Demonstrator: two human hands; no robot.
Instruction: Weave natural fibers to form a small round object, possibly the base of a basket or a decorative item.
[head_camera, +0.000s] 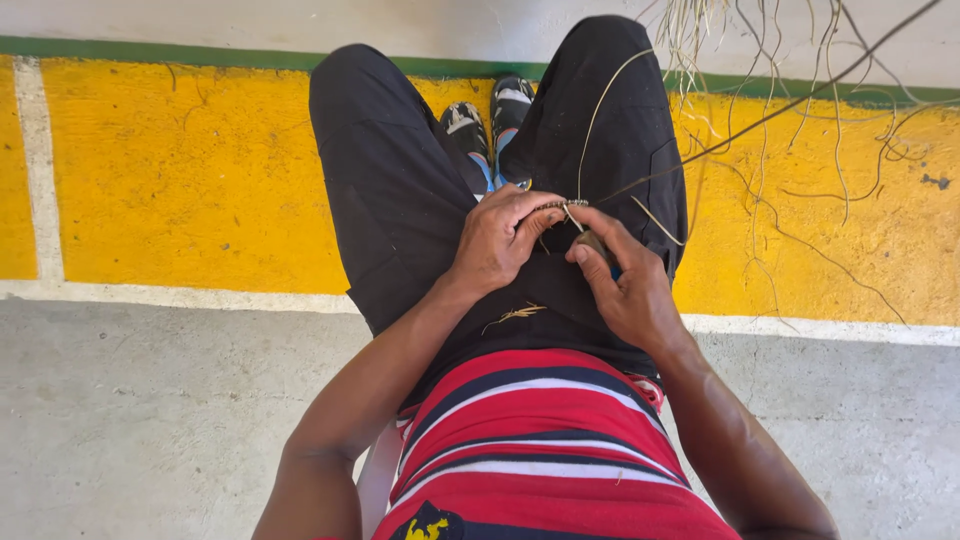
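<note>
I sit with both hands over my lap on black shorts (400, 190). My left hand (497, 240) pinches a thin pale fibre strand (592, 120) at its twisted end (566, 205), fingers curled shut on it. My right hand (625, 280) meets it from the right, thumb and forefinger gripping the same strand, with a small brownish object (592, 241) partly hidden under its fingers. The strand curves up over my right thigh toward a loose bundle of dry fibres (760, 90) at the upper right. A small scrap of fibre (515, 315) lies on my lap.
A yellow painted band (180, 170) with a green stripe (150, 52) crosses the floor ahead, bordered by white lines. Grey concrete (150, 420) lies to both sides. My sandalled feet (490, 125) show between my knees. My shirt (540, 440) is striped red, white and dark.
</note>
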